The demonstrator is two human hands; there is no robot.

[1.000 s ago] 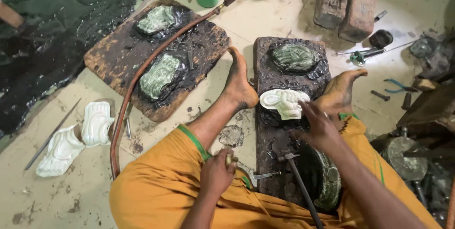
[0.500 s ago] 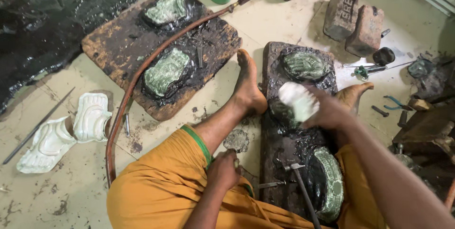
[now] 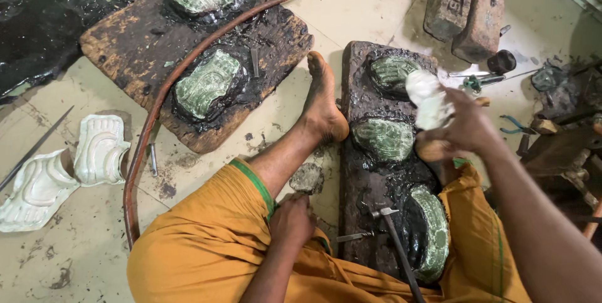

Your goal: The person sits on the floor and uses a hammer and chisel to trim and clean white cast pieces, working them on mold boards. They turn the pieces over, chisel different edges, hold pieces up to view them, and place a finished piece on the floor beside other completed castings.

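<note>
- Head view: the right hand [image 3: 467, 128] is raised over the narrow dark board [image 3: 360, 171], fingers clamped around a white moulded piece [image 3: 428, 97] that sticks up out of the fist.
- The left hand [image 3: 293, 220] rests on the orange-clad thigh, curled loosely; it may be pinching a small tool, but the view is too poor to tell.
- Directly below the right hand, a green embossed metal piece [image 3: 385, 140] sits bedded in black pitch on the board; another green piece [image 3: 390, 72] lies just beyond it, and a third [image 3: 433, 234] lies nearer the body.
- A hammer [image 3: 394, 234] rests on the board between the hands.
- A bare foot [image 3: 323, 99] rests on the floor [image 3: 357, 14] just beside the board, left of the right hand.
- Far left of the left hand, a wider board [image 3: 125, 52] carries two more green pieces, with a reddish hose [image 3: 163, 102] curving across it.
- Two white casts [image 3: 69, 168] lie on the floor further left.
- Beyond the right hand stand two bricks [image 3: 464, 11], one bearing raised lettering.
</note>
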